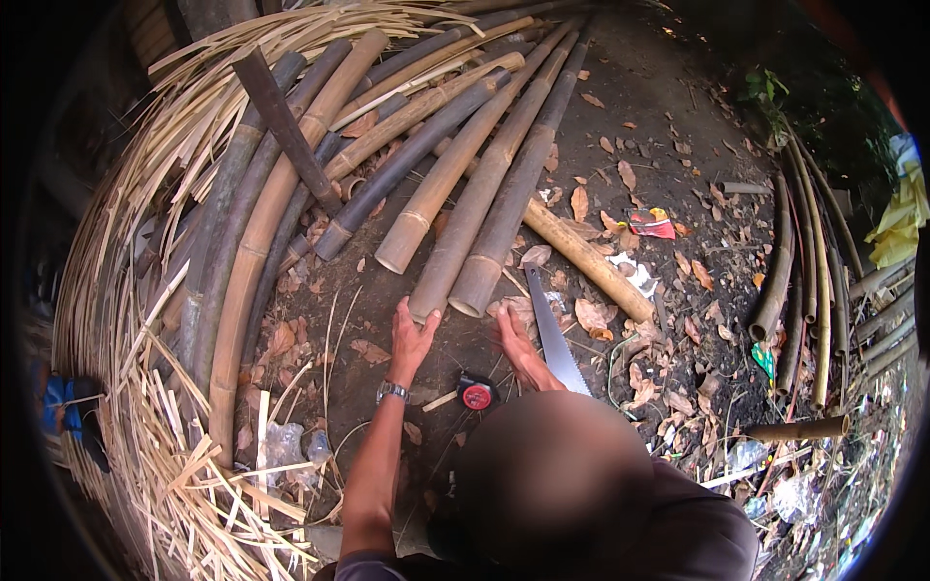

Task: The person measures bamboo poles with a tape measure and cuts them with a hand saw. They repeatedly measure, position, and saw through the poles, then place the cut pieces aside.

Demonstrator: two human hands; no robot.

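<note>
Head view looks straight down on bare ground littered with dry leaves, where my left hand (412, 334) lies spread, its grip released, with the fingertips against the cut end of a thick brown bamboo pole (475, 189) that runs away from me toward the top of the picture. My right hand (513, 339) sits just beside the end of the neighbouring grey bamboo pole (518, 184); I judge it is steadying or feeling that end, but the fingers are partly hidden and I cannot tell whether this grip is closed on anything. The two poles lie side by side with their ends nearest me, so both ends are within reach from a crouch. A hand saw (554, 334) lies flat just right of my right hand, blade pointing away, and a red tape measure (477, 395) rests on the ground between my forearms, close by. Split bamboo strips (145, 290) pile along the left. My own head blocks the lower middle, and the rim falls into darkness.
</note>
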